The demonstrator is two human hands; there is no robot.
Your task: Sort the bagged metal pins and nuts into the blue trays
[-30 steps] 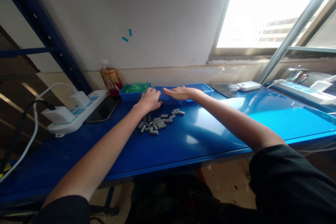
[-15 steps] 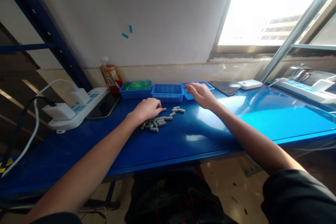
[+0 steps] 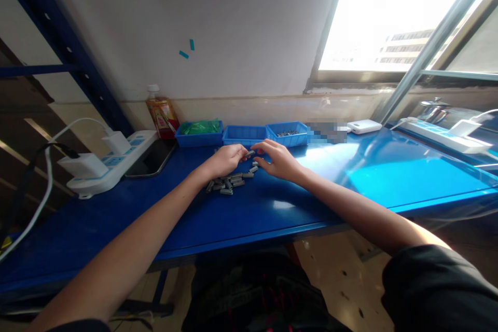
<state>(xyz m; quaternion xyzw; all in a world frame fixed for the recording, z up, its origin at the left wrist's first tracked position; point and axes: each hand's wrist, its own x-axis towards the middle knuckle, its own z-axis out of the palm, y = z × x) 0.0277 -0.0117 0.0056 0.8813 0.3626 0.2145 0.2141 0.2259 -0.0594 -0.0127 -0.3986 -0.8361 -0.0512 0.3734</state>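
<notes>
My left hand [image 3: 226, 160] pinches a small grey metal standoff [image 3: 250, 154] above the blue table, its free end pointing right. Close against that end, my right hand [image 3: 280, 162] has its thumb and forefinger curled together; whatever they hold is too small to make out. Below and between the hands lies a loose pile of similar metal standoffs [image 3: 226, 184], with a few strays near the right fingertips. Behind the right hand is a blue bin [image 3: 292, 140] of small metal parts. The middle blue bin [image 3: 245, 137] is partly covered by my left hand.
A blue bin with green plastic [image 3: 200, 127] stands at the back left beside a drink bottle [image 3: 161, 111]. A phone [image 3: 151, 158] and a power strip [image 3: 116, 166] with plugs lie left. A white box [image 3: 364, 126] and another power strip [image 3: 436, 132] are right.
My right hand has come from the right bin, left and nearer, to meet my left hand. My left hand has lifted the standoff slightly off the table. The small parts in the right bin now show.
</notes>
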